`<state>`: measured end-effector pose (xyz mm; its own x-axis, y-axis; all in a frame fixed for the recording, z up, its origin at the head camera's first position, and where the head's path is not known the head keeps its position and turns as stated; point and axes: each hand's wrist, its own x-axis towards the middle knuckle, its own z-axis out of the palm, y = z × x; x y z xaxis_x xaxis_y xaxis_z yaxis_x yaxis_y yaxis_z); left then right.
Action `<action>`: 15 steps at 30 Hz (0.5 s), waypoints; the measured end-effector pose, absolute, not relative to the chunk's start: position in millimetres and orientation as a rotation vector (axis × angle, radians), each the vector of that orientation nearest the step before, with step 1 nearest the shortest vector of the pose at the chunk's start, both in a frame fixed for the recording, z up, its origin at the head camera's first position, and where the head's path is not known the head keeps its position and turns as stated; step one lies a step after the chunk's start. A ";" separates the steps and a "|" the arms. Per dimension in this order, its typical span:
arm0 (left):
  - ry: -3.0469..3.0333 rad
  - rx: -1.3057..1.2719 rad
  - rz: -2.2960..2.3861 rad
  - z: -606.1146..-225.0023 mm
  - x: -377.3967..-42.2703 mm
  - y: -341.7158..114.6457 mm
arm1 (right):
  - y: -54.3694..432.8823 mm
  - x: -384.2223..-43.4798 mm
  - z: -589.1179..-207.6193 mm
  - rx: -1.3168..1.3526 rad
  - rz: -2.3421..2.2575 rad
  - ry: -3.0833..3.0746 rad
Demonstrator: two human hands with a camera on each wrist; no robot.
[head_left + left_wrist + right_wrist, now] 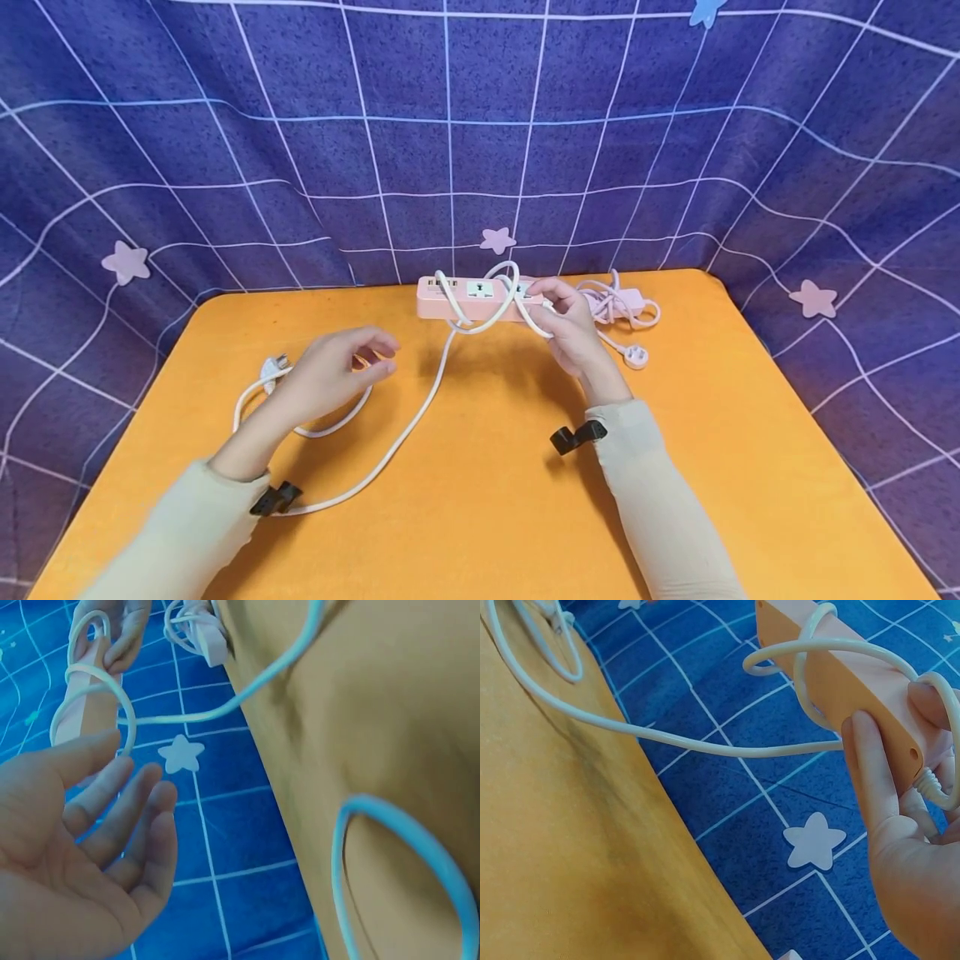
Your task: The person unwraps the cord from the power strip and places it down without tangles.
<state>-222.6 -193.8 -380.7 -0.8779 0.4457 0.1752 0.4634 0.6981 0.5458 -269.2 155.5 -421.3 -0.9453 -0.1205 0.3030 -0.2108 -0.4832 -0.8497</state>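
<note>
A pink power strip (431, 308) is held up over the far edge of the table, its sockets and USB ports showing in the head view. My right hand (576, 337) grips its right end, thumb and fingers on opposite sides in the right wrist view. The white cord (705, 748) leaves that end, winds loosely round the strip and runs down onto the table. Left of the strip, my left hand (330, 375) hangs above the table with loosely bent fingers and nothing in them. Behind that hand lie a loop of cord and the white plug (272, 371).
A second strip, pale pink (633, 302) and wrapped in its own cord, lies at the back right with its round plug (636, 357) beside it. The orange table (480, 517) ends at a blue gridded curtain (405, 150) with star shapes.
</note>
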 end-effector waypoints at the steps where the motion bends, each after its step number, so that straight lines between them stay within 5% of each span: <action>1: -2.865 -0.748 -0.969 -381.5 -224.7 -190.4 | 155.5 -269.1 -421.2 0.505 2.611 -1.570; 15: -2.823 -0.592 -1.288 -412.7 -245.7 -153.1 | 155.7 -268.4 -420.9 0.498 2.629 -1.577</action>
